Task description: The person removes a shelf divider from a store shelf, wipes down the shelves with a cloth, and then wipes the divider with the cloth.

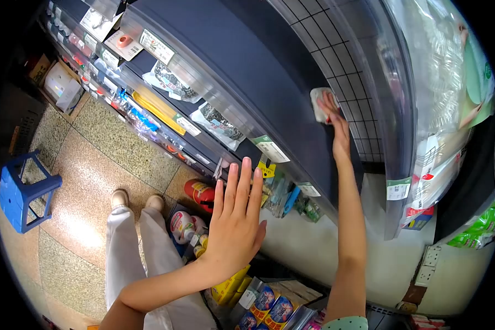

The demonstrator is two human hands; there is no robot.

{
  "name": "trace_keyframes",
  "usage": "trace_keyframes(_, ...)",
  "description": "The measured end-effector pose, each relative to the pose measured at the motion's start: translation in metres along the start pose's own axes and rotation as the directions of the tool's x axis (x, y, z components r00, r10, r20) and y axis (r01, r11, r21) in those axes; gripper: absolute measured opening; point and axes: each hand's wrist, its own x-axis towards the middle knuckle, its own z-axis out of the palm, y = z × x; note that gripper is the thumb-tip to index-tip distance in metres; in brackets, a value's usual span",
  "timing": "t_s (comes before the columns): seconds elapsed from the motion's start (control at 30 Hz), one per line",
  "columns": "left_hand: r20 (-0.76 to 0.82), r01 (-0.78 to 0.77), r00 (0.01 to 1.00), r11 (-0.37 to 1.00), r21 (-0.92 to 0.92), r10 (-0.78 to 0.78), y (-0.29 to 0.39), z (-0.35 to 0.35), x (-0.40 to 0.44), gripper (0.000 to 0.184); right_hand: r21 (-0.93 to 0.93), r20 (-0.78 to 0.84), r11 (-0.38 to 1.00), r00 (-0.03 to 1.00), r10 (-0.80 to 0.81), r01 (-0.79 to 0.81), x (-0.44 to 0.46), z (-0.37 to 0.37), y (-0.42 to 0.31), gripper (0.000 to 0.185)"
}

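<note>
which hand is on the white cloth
The right hand, over the white cloth on the dark shelf; the left hand is open and well away from it.

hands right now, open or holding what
Left hand: open, nothing visible in it.
Right hand: over a pale cloth on the dark shelf, grip unclear.

Smooth matt shelf [247, 60], cloth rag [316, 102], plastic stool [17, 192]

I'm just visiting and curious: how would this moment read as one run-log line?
Right hand: on white cloth, against dark shelf | Left hand: open, nothing held | Also in view: blue plastic stool
</note>
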Motion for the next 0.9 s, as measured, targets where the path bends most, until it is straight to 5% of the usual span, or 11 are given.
trace_keyframes(0.23, 0.003, 0.008, 1.000, 1.000, -0.009, -0.008, -0.001, -0.001, -0.001, 0.099, 0.002, -0.227, 0.946, 0.921, 0.317, -0.325, 0.002, -0.026, 0.083, 0.050)
trace_keyframes(0.33, 0.002, 0.012, 1.000, 1.000, -0.008, -0.012, -0.002, -0.002, -0.004, 0.097, 0.050, -0.264, 0.940, 0.904, 0.337, -0.336, -0.023, -0.030, 0.077, 0.046)
trace_keyframes(0.53, 0.019, -0.009, 1.000, 1.000, -0.025, 0.010, 0.002, 0.006, -0.009, 0.096, -0.084, -0.198, 0.956, 0.945, 0.260, -0.281, -0.054, -0.018, 0.032, 0.044)
trace_keyframes(0.7, 0.058, -0.016, 0.998, 0.999, -0.037, 0.018, 0.010, 0.016, -0.015, 0.097, -0.197, -0.052, 0.980, 0.999, -0.001, -0.010, -0.077, 0.007, -0.029, 0.046)
trace_keyframes(0.9, 0.086, -0.032, 0.996, 0.999, -0.027, 0.034, 0.017, 0.025, -0.019, 0.099, -0.092, 0.007, 0.985, 0.989, -0.146, 0.146, -0.105, 0.016, -0.056, 0.043)
